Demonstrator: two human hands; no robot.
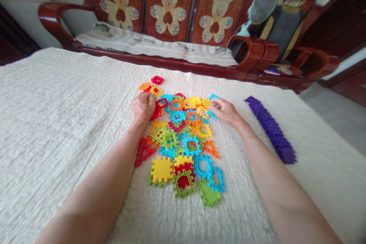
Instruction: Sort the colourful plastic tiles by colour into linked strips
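A spread of notched plastic building tiles in red, yellow, blue, green and orange lies on the pale quilted cover. My left hand (143, 106) is closed at the left edge of the spread, beside red tiles and a yellow frame tile (156, 91); its curled fingers hide whatever is in them. On the far right side, my right hand (224, 109) has thumb and fingertips drawn together by a yellow tile (206, 102), with a blue tile (214, 96) just behind. What that pinch holds is unclear. Closer to me lie a solid yellow tile (161, 169) and a green frame tile (183, 183).
A long row of purple notched tiles (270, 129) lies to the right on the quilted cover (71, 122). Beyond the cover's far edge stands a dark red wooden sofa (160, 58) with bear-patterned cushions (168, 7). A small fan (261, 5) is at the back right.
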